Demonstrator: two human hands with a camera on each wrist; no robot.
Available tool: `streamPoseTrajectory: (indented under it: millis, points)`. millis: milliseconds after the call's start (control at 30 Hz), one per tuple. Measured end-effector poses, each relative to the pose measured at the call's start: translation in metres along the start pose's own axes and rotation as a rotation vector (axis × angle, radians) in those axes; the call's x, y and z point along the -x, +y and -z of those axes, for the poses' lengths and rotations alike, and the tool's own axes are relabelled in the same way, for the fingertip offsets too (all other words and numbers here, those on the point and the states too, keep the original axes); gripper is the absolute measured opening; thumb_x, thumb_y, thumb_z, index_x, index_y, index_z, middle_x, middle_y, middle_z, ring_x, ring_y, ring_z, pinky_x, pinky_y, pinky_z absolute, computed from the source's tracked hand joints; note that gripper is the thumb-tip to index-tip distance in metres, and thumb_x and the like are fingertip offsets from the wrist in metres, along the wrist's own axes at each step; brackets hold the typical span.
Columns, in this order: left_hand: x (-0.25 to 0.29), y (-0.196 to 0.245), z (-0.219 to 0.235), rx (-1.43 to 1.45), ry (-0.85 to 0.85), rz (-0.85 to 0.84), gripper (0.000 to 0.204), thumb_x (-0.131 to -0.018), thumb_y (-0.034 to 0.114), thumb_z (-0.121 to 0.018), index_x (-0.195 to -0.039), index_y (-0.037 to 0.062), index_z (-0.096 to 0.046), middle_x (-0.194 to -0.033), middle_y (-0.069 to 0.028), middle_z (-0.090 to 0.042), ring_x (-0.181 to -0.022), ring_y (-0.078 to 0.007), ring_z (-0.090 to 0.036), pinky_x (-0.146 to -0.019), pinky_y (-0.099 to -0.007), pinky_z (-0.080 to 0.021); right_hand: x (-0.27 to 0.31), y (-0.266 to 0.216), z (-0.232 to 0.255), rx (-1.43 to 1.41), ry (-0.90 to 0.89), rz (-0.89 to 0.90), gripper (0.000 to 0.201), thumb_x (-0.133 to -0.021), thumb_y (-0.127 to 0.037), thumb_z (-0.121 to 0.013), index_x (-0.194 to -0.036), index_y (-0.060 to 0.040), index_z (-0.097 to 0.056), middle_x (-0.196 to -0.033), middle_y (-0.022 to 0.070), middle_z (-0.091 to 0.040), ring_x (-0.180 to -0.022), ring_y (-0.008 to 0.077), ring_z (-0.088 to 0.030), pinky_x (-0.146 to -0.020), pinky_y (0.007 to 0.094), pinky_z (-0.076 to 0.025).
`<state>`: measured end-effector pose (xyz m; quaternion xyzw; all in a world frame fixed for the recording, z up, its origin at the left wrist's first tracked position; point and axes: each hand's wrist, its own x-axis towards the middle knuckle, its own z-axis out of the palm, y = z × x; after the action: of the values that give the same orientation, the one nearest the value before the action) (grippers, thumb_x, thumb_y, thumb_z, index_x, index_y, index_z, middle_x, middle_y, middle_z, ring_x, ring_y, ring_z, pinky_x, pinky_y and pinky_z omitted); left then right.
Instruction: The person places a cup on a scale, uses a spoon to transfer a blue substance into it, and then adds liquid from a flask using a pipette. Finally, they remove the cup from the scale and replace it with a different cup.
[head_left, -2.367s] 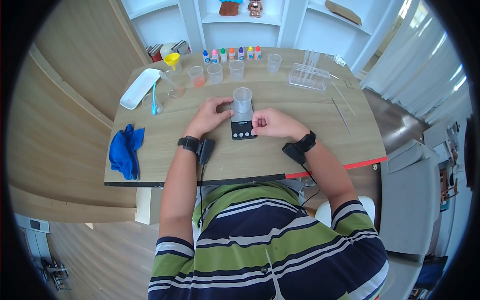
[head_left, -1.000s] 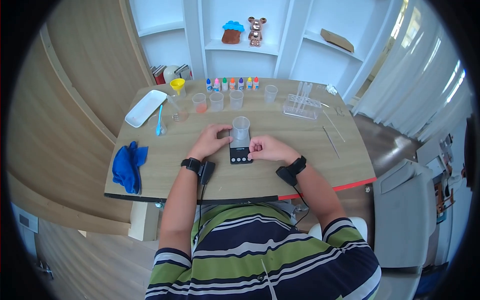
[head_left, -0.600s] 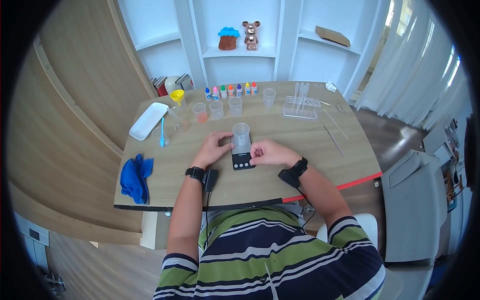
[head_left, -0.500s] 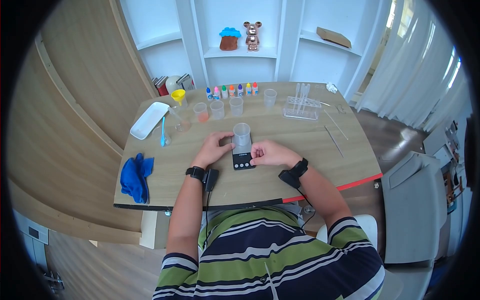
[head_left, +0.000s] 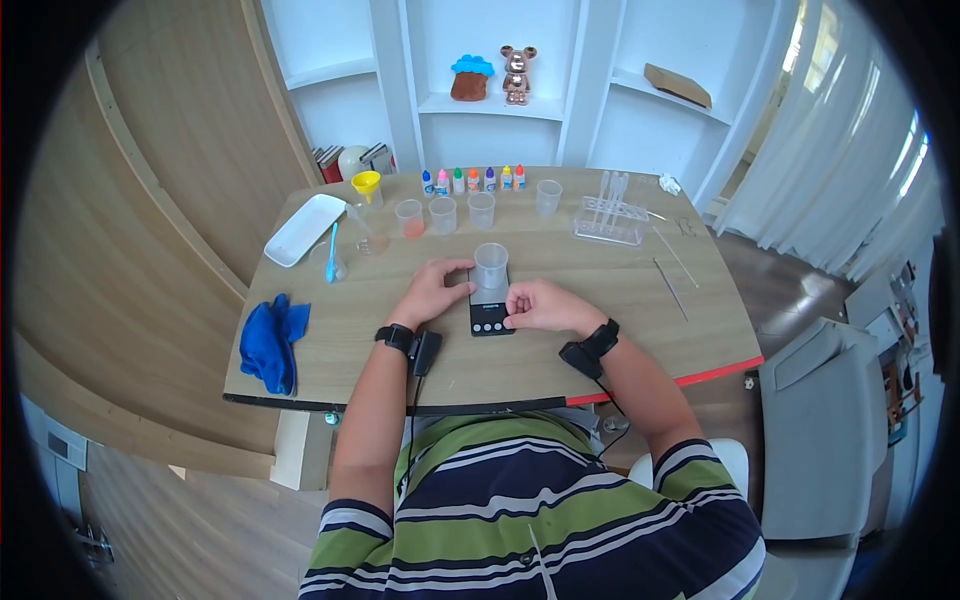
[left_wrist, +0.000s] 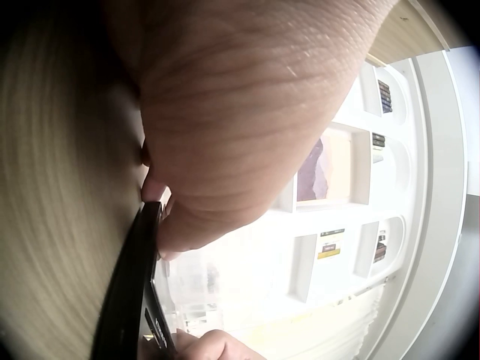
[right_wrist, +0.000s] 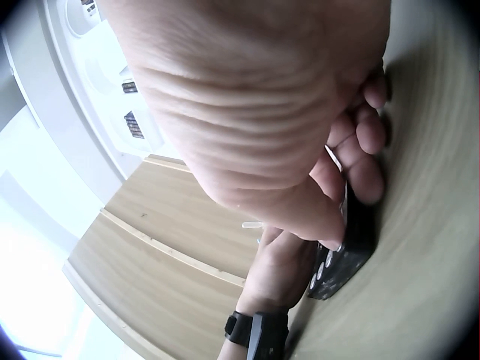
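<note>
A slim black digital scale (head_left: 491, 318) with round buttons lies on the table, a clear plastic cup (head_left: 491, 266) standing upright on its plate. My left hand (head_left: 434, 292) rests at the scale's left edge, index finger stretched out beside the cup and thumb touching the edge. On the other side, my right hand (head_left: 545, 306) has its fingers curled next to the scale's near right corner. In the right wrist view, the right thumb (right_wrist: 324, 225) lies on the button end of the scale (right_wrist: 352, 255), fingers along its side. The left wrist view shows the scale edge-on (left_wrist: 127, 292).
Behind stand several clear cups (head_left: 481, 210), one with pinkish liquid (head_left: 412, 228), and a row of colored dropper bottles (head_left: 474, 181). A test tube rack (head_left: 609, 222) and thin rods (head_left: 670, 289) are at right. Left are a white tray (head_left: 303, 231), yellow funnel (head_left: 366, 183) and blue cloth (head_left: 270, 345).
The head view has tilted up and shifted slightly, so the table sits lower in it. Both hands, the scale and the cup keep their places relative to each other.
</note>
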<state>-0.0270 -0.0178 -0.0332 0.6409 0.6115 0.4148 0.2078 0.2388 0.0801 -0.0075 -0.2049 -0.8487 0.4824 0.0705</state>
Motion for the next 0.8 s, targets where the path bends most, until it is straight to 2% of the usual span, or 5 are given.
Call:
streamPoseTrajectory:
  millis: [300,367,600,667,800]
  points:
    - [-0.002,-0.007,-0.001,0.013,-0.048,0.028,0.048,-0.093,0.023,-0.084,-0.136,0.0052,-0.076,-0.134,-0.0176,-0.076,-0.128,-0.0323,-0.067,-0.113,-0.0433,-0.05,0.0,0.007,0.0,-0.096,-0.01,-0.008,0.022,-0.091,-0.015,-0.088,-0.095,-0.0046,-0.069,-0.082,-0.0006,-0.068,-0.075,0.0098,-0.062,-0.068,0.0292,-0.051]
    - [-0.002,-0.01,-0.002,-0.001,-0.017,0.01,0.047,-0.092,0.029,-0.084,-0.134,0.0096,-0.078,-0.131,-0.0189,-0.077,-0.126,-0.0367,-0.068,-0.113,-0.0461,-0.051,-0.002,0.009,-0.001,-0.053,0.004,-0.012,0.021,-0.092,-0.013,-0.088,-0.095,-0.0049,-0.069,-0.083,-0.001,-0.069,-0.076,0.0092,-0.062,-0.068,0.0285,-0.05]
    - [-0.002,-0.007,-0.001,0.011,-0.028,0.007,0.047,-0.092,0.028,-0.084,-0.134,0.0095,-0.078,-0.131,-0.0191,-0.077,-0.126,-0.0371,-0.067,-0.113,-0.0463,-0.051,-0.001,0.007,0.002,-0.09,-0.016,0.013,0.02,-0.094,-0.014,-0.087,-0.094,-0.005,-0.069,-0.084,-0.0027,-0.069,-0.078,0.0067,-0.061,-0.069,0.0275,-0.05]
    - [0.001,0.002,0.001,-0.031,-0.018,0.027,0.047,-0.093,0.024,-0.085,-0.135,0.0048,-0.076,-0.132,-0.0175,-0.077,-0.126,-0.0319,-0.068,-0.111,-0.043,-0.051,-0.004,0.015,0.001,-0.126,0.026,0.005,0.019,-0.096,-0.016,-0.086,-0.094,-0.0052,-0.07,-0.083,-0.0031,-0.069,-0.077,0.0055,-0.061,-0.068,0.0271,-0.05]
    - [-0.002,-0.006,0.0,-0.014,-0.046,0.02,0.047,-0.093,0.024,-0.084,-0.135,0.0049,-0.076,-0.131,-0.0178,-0.077,-0.126,-0.0321,-0.068,-0.112,-0.0431,-0.051,-0.011,0.032,0.0,-0.148,0.091,-0.005,0.018,-0.098,-0.016,-0.084,-0.093,-0.005,-0.071,-0.083,-0.0025,-0.071,-0.075,0.0053,-0.062,-0.068,0.0267,-0.051]
